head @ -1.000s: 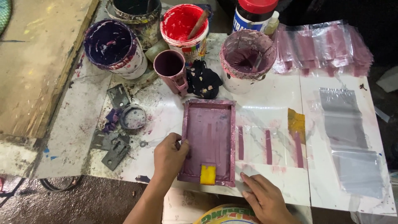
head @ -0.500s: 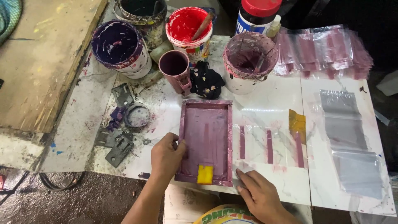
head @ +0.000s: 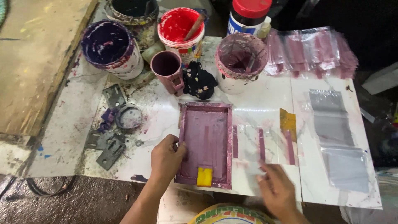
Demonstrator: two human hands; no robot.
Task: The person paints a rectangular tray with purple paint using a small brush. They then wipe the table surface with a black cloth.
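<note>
**Purple ink, a small frame and a slippery clear bag**

At the far left of the white surface [head: 70, 124], stained metal clamps [head: 110, 147] lay beside a purple-smeared lid [head: 129, 117]. Behind them stood a tub of dark purple ink [head: 108, 46], a red-ink tub with a stick in it [head: 181, 30] and a purple-stained mug [head: 167, 68].

My left hand [head: 166, 159] gripped the left rail of the small printing frame [head: 206, 143], fingers curled over its edge. The frame sat flat near the front of the surface, a yellow squeegee block [head: 204, 176] resting at its near end. I judged it light and stiff, but wet with ink, so the rails were the place to hold it.

Just right of the frame lay a clear plastic bag [head: 261, 149] bearing purple stripes. My right hand [head: 277, 191] hovered over its near edge, blurred; whether it pinched the film I could not tell. The bag looked thin, limp and slippery, best taken by a corner.

Further right lay unprinted bags [head: 338, 141]; printed ones [head: 309, 52] were fanned out behind.
</note>
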